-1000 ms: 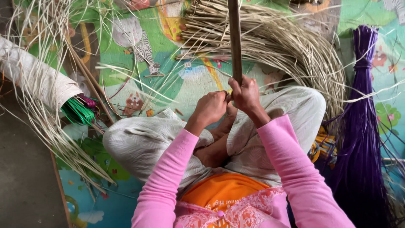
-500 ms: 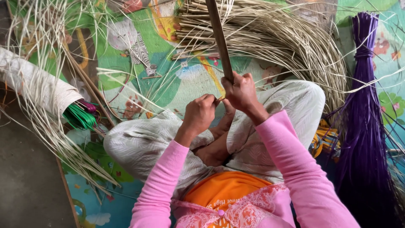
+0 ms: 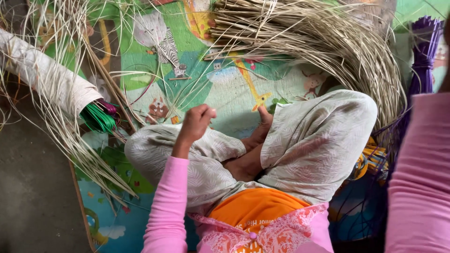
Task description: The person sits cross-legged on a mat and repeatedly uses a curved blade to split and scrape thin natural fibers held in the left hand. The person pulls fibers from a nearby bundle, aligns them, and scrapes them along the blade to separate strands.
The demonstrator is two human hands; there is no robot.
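Observation:
I sit cross-legged in pale patterned trousers (image 3: pixel 318 140) on a colourful picture mat (image 3: pixel 225 89). My left hand (image 3: pixel 194 122) is raised above my left knee with its fingers curled into a loose fist; no object shows in it. My right hand is out of the frame. Only its pink sleeve (image 3: pixel 417 173) shows, lifted high along the right edge. A big curved bundle of pale reed strips (image 3: pixel 304 28) lies on the mat just beyond my knees.
A pale rolled sheet (image 3: pixel 47 75) with green strands (image 3: pixel 98 117) sticking out of its end lies at the left, among loose reed strips. A purple strand bundle (image 3: pixel 424 51) stands at the right. Bare grey floor (image 3: pixel 33 187) borders the mat's left edge.
The brown stick both hands held upright has gone from view. My right arm has swung up and out to the right. My left hand has stayed above the knee, closed.

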